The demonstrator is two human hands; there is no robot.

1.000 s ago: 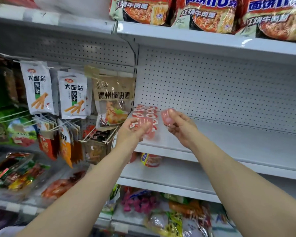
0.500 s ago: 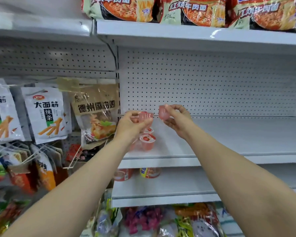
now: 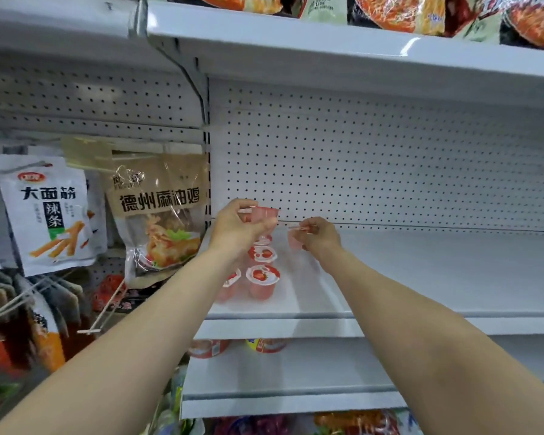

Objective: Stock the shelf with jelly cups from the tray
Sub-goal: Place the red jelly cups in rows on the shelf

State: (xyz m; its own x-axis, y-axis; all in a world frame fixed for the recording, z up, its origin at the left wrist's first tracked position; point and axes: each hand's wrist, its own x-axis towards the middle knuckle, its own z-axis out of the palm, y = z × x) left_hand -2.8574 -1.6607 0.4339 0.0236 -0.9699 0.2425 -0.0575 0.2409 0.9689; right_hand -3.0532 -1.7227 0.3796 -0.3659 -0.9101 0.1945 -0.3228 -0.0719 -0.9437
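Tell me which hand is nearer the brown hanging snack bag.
Left. The left hand holds a jelly cup just right of the brown snack bag; the right hand is farther right, over the shelf.

White metal store shelving, seen at close range. Perforated back panel (image 3: 374, 158) behind the middle bay, dotted with evenly spaced holes. Slotted upright (image 3: 206, 146) dividing that bay from the pegboard section (image 3: 76, 98) on the left. Upper shelf (image 3: 327, 48) carrying instant noodle packs (image 3: 399, 11), cut off by the frame's top edge. Hanging snack bags on wire hooks at left: a white spicy-strip bag (image 3: 46, 211) just beside a brown-and-clear chicken bag (image 3: 161, 215). Lower shelf (image 3: 296, 375) holding two small tubs (image 3: 236, 346) near its left end. Blurred colourful packets (image 3: 264, 425) along the bottom edge. Even, diffuse lighting; faint glare on the upper shelf edge.
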